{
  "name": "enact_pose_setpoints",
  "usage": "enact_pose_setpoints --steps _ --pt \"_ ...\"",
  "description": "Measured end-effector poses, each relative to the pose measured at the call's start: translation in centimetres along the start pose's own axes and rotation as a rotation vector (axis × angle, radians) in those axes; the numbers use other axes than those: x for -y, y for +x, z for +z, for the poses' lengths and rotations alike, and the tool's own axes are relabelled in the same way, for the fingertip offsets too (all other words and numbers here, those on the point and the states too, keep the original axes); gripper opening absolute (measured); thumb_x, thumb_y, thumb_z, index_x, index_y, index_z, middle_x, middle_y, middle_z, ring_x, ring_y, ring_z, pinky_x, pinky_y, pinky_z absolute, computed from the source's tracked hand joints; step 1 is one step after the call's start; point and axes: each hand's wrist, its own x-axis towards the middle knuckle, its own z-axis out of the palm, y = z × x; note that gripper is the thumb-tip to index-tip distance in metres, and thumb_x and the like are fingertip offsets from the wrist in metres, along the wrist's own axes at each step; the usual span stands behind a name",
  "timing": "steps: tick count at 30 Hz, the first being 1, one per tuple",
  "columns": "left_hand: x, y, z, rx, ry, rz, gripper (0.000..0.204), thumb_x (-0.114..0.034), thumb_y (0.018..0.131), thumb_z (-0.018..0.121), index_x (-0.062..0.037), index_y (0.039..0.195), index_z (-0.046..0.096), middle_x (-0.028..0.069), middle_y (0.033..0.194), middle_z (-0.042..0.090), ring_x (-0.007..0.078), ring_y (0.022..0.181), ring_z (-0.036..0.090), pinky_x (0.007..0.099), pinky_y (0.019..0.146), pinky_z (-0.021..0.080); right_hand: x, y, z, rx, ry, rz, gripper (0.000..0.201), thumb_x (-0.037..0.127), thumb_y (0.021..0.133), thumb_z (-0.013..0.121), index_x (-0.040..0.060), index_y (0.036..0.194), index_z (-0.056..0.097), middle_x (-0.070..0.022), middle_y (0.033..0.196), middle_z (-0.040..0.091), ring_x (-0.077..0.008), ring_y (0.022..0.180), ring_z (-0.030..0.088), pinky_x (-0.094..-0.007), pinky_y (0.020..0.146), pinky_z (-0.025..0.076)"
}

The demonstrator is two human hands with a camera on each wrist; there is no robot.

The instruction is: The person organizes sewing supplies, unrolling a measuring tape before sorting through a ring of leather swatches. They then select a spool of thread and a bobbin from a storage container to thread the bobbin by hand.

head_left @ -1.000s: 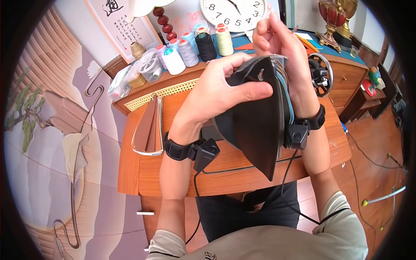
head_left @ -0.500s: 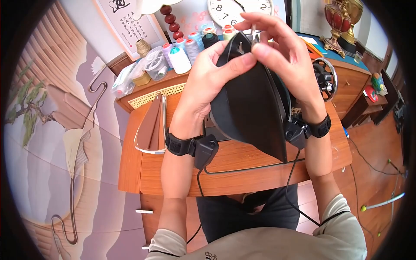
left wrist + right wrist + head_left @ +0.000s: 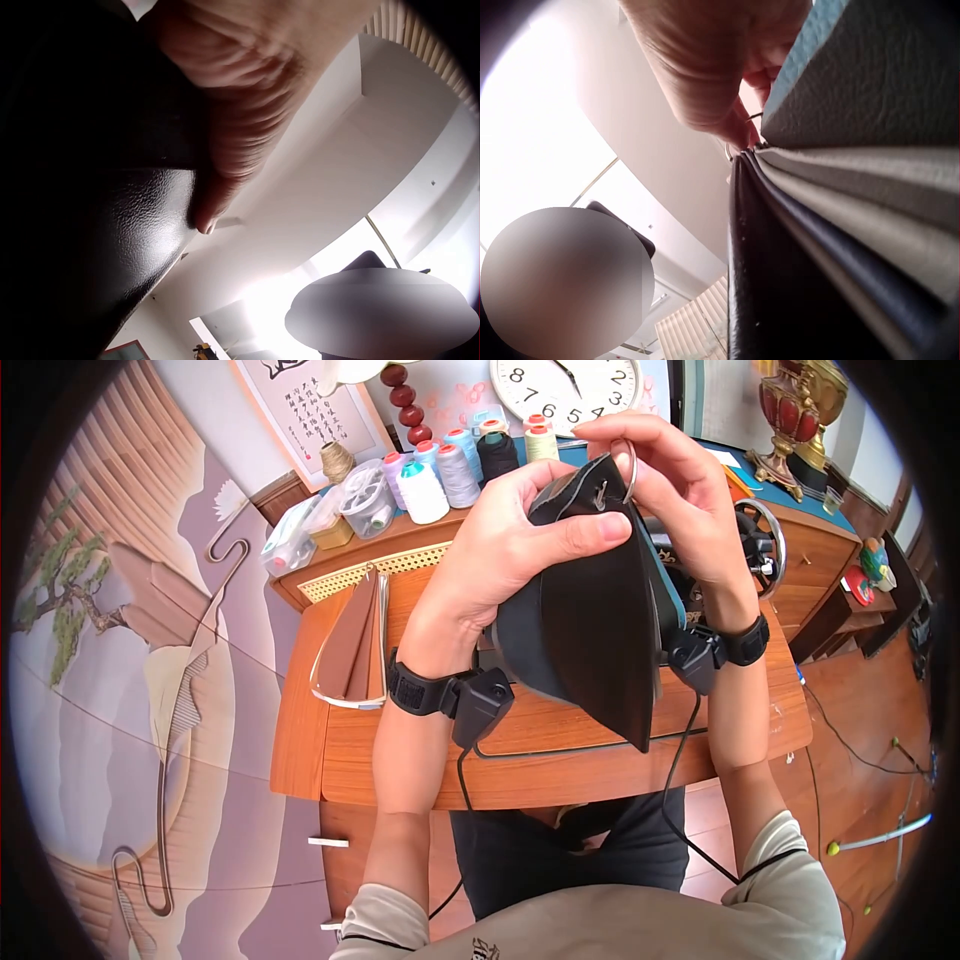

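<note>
My left hand (image 3: 510, 550) grips a thick bundle of leather swatches (image 3: 595, 625) near its top corner, thumb laid across the dark front piece. The bundle hangs point-down over the table. Through its holed top corner passes a metal ring (image 3: 632, 468), which my right hand (image 3: 690, 500) pinches between thumb and fingers. Black, grey, navy and light-blue layers (image 3: 855, 195) fan out below the fingers in the right wrist view. In the left wrist view, grained dark leather (image 3: 150, 217) lies under the left thumb; the fingers behind it are hidden.
A second fan of brown swatches (image 3: 352, 645) lies on the wooden table (image 3: 400, 770) at left. Thread spools (image 3: 424, 495) and plastic boxes (image 3: 290, 538) line the back shelf, near a clock (image 3: 565, 385). Right of the hands stands a handwheel (image 3: 765, 550). Wrist-camera cables hang toward the lap.
The right hand has come down from beside the bundle to its top corner and now pinches the ring there. The left hand keeps its grip, while the bundle has tilted slightly.
</note>
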Motion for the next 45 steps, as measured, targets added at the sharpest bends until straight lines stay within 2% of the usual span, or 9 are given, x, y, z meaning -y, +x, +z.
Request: enact_pose_setpoints --steps 11,17,19,22,28,30,34,36,45 --pt "-0.7 -0.6 0.4 0.104 -0.177 -0.005 0.045 -0.019 0.072 0.080 -0.0009 0.106 0.058 0.0007 0.093 0.061 0.0072 0.086 0.059 0.0209 0.078 0.047 -0.2 -0.2 -1.1 0.086 -0.102 -0.145 0.041 0.027 0.090 0.064 -0.0027 0.116 0.057 -0.0091 0.110 0.057 -0.0115 0.092 0.050 -0.0268 0.086 0.041" --pt "0.2 -0.3 0.0 0.145 -0.227 -0.022 0.047 -0.021 0.073 0.080 -0.0005 0.109 0.057 0.0003 0.095 0.060 0.0071 0.088 0.058 0.0210 0.079 0.047 -0.6 -0.2 -1.0 0.078 -0.098 -0.172 0.036 0.035 0.090 0.064 0.0012 0.102 0.059 -0.0049 0.101 0.057 -0.0075 0.079 0.048 -0.0205 0.069 0.039" --pt "0.2 -0.2 -0.1 0.148 -0.223 -0.016 0.048 -0.022 0.074 0.079 -0.0002 0.110 0.057 0.0005 0.096 0.060 0.0072 0.089 0.058 0.0211 0.080 0.047 0.1 -0.6 -0.6 -0.023 -0.106 0.042 0.035 0.038 0.091 0.062 0.0040 0.096 0.058 0.0001 0.093 0.055 -0.0032 0.072 0.044 -0.0169 0.059 0.034" --pt "0.0 -0.2 -0.2 0.152 -0.168 -0.056 0.054 -0.023 0.074 0.079 0.0013 0.116 0.056 0.0017 0.099 0.061 0.0074 0.092 0.058 0.0211 0.083 0.046 -0.6 -0.6 -0.1 -0.066 -0.142 -0.006 0.034 0.040 0.092 0.059 0.0060 0.093 0.057 0.0038 0.088 0.053 -0.0003 0.068 0.041 -0.0154 0.054 0.030" --pt "-0.3 -0.3 -0.3 0.174 -0.084 -0.070 0.064 -0.024 0.073 0.080 0.0034 0.125 0.053 0.0034 0.103 0.062 0.0086 0.093 0.059 0.0222 0.084 0.046 -0.7 -0.6 0.5 -0.097 -0.131 0.063 0.032 0.040 0.093 0.058 0.0086 0.091 0.057 0.0070 0.086 0.052 0.0003 0.065 0.038 -0.0155 0.053 0.029" --pt "-0.4 -0.3 -0.2 0.147 -0.004 -0.051 0.046 -0.026 0.074 0.075 -0.0002 0.108 0.058 0.0033 0.097 0.061 0.0106 0.087 0.058 0.0235 0.078 0.046 -0.4 -0.6 0.3 -0.082 -0.128 0.091 0.030 0.039 0.093 0.058 0.0090 0.091 0.057 0.0076 0.086 0.052 0.0009 0.064 0.038 -0.0155 0.053 0.029" --pt "-0.2 -0.1 0.0 0.126 0.022 -0.033 0.042 -0.025 0.074 0.075 -0.0012 0.105 0.059 0.0025 0.095 0.061 0.0100 0.087 0.058 0.0231 0.078 0.046 -0.9 -0.6 -0.1 -0.059 -0.102 0.115 0.023 0.033 0.094 0.058 0.0096 0.093 0.060 0.0082 0.086 0.055 0.0023 0.063 0.039 -0.0154 0.053 0.028" --pt "-0.3 -0.1 -0.2 0.133 0.000 -0.082 0.067 -0.026 0.072 0.080 0.0065 0.124 0.051 0.0075 0.107 0.060 0.0114 0.096 0.058 0.0226 0.085 0.046 -1.2 -0.7 -0.2 -0.068 -0.099 0.101 0.023 0.032 0.094 0.059 0.0093 0.094 0.061 0.0075 0.088 0.058 0.0025 0.064 0.040 -0.0154 0.053 0.028" --pt "-0.2 -0.1 0.4 0.106 -0.045 -0.076 0.069 -0.029 0.073 0.079 0.0073 0.124 0.051 0.0067 0.108 0.060 0.0107 0.098 0.057 0.0229 0.087 0.044 0.0 -0.3 0.2 -0.037 -0.057 0.065 0.024 0.025 0.094 0.058 0.0042 0.101 0.066 0.0001 0.095 0.064 -0.0049 0.077 0.052 -0.0187 0.064 0.039"
